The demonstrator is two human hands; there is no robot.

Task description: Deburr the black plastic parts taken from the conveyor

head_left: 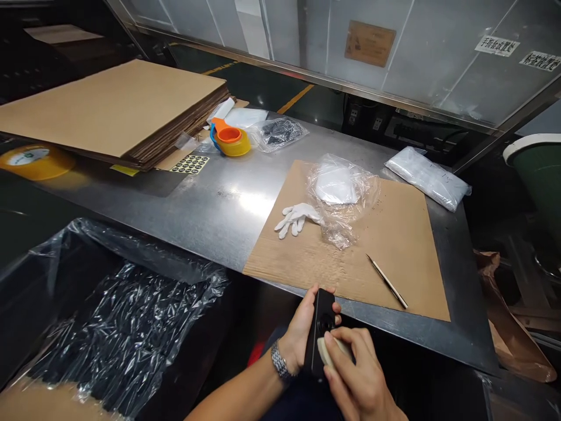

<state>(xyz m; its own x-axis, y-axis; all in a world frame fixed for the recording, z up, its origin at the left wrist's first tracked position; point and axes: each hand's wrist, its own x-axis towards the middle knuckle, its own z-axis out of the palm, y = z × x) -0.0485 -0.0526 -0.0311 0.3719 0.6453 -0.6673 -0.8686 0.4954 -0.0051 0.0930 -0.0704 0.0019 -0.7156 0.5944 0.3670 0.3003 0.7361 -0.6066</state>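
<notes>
My left hand (298, 336), with a metal-band watch at its wrist, is wrapped round a slim black device (324, 301) with a round dark part on its face. The device is held tilted just off the table's front edge. In my right hand (362, 371) a cream-coloured pad (323, 353) is pinched between thumb and fingers, against the lower half of the device. Past my hands lies a cardboard sheet (280, 263). On it are a thin brush (387, 281), a white glove (298, 218) and a clear bag with white sheets (336, 182).
A stack of cardboard (118, 108) covers the table's (210, 204) left end. Near it sit an orange tape dispenser (231, 138), a tape roll (37, 162) and a sticker sheet (190, 164). A packet of bags (428, 176) lies at right. Lower left stands a plastic-lined bin (100, 234).
</notes>
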